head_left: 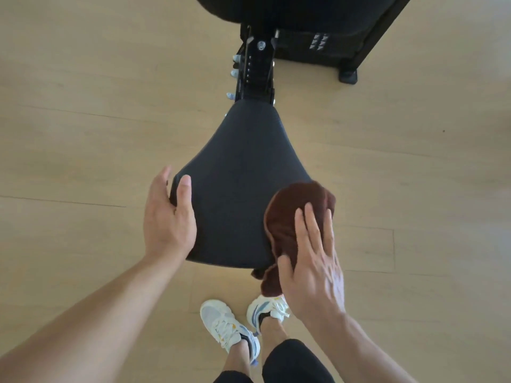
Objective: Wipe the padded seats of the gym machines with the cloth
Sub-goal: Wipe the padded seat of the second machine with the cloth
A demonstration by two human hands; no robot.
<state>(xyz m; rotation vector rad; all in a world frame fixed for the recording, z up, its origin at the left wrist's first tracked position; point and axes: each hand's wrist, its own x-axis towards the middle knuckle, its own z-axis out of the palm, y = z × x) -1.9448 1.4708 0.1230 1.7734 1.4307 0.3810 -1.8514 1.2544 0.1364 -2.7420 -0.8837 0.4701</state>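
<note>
The brown cloth (297, 217) lies bunched on the near right corner of the padded seat (237, 189), part of it spilling over the seat's near edge and hanging toward the floor (83, 106). The right hand (312, 261) lies flat on top of it, fingers straight and spread, pressing rather than clutching, so that grip is open, with the cloth pinned under the palm. The left hand (168, 217) cups the seat's near left edge, thumb lying on top of the pad and fingers down along the side, steadying it and holding nothing else.

From where I stand the cloth looks soft, thick and light, a plush towel that folds and crumples wherever it is pushed. It will likely drag along under a flat palm well enough, but the loose tail hanging off the edge could slip free, so gathering it under the hand, or pinching a fold near the middle, seems the safer hold. The seat looks firm with a little give, its dark covering smooth and matte, and fixed to the black adjustment post (255, 76) at its far narrow end, so I judge it will not shift much under pressure.

Counted: one cloth, one padded seat in full view, one further dark pad (249, 6) cut off at the far edge, two hands, two white trainers (221, 322) on the floor.
</note>
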